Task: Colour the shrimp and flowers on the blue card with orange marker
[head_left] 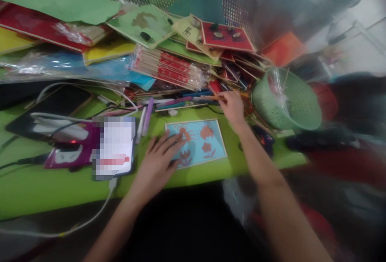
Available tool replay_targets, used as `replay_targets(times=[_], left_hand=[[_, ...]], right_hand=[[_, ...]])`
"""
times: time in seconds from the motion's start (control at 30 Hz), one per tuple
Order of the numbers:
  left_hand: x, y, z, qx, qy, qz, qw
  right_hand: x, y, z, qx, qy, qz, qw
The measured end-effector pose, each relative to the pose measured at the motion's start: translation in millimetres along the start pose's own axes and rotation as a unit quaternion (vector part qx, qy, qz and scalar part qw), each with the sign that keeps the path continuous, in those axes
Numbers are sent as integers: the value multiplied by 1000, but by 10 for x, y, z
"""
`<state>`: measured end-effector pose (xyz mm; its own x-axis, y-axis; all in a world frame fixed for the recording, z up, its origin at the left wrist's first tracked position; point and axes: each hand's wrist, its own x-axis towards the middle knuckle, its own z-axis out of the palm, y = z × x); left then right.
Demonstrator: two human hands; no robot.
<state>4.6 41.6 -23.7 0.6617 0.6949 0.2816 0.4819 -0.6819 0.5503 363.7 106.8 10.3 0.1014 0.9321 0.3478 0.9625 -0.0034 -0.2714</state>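
Note:
A light-blue card (195, 149) with a pale border lies on the green table, bearing orange-brown shapes that look like a crab and flowers. My left hand (159, 159) rests over the card's left edge, fingers stretched out and spread. Beyond the card's top right corner, my right hand (233, 107) pinches a thin orange pen-like stick (212, 98) among the pens and sticks at the back. Blur hides its exact kind. To the left of the card lie a purple marker (148, 111) and a white marker (140, 124).
A phone (116, 145) with a lit screen leans by a purple box (87, 149), with cables around it. A green basket (288, 101) stands right. Along the back are piled cards (226, 39) and wrapped bundles of sticks (170, 69). The green table's (187, 179) front edge is near me.

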Motion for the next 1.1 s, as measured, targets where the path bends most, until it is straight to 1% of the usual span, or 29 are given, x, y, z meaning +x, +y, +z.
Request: replay_targets(times=[0.13, 0.23, 0.3, 0.4, 0.47, 0.57, 0.73, 0.97, 1.1], left_hand=[[22, 8, 5, 9, -13, 10, 1000], [27, 4, 10, 13, -15, 15, 1000], [24, -2, 16, 13, -8, 16, 1000], [16, -7, 29, 20, 17, 17, 1000], [12, -6, 37, 30, 31, 19, 999], [9, -4, 45, 38, 34, 21, 998], [3, -9, 49, 33, 32, 22, 999], [9, 12, 6, 30, 20, 6, 999], [18, 29, -50, 19, 46, 5, 999]], right_hand=[[-5, -3, -24, -12, -2, 0, 1000], [-13, 22, -84, -19, 11, 4, 1000], [-19, 59, -120, -21, 28, 10, 999], [-10, 120, -137, -29, 56, 16, 998], [18, 146, -120, -32, 76, 16, 996], [73, 145, -79, -41, 95, 14, 995], [72, 58, -90, -57, 75, 2, 996], [-63, -68, -156, 2, 19, -17, 1000], [-87, -78, -207, 26, 39, -1, 999]])
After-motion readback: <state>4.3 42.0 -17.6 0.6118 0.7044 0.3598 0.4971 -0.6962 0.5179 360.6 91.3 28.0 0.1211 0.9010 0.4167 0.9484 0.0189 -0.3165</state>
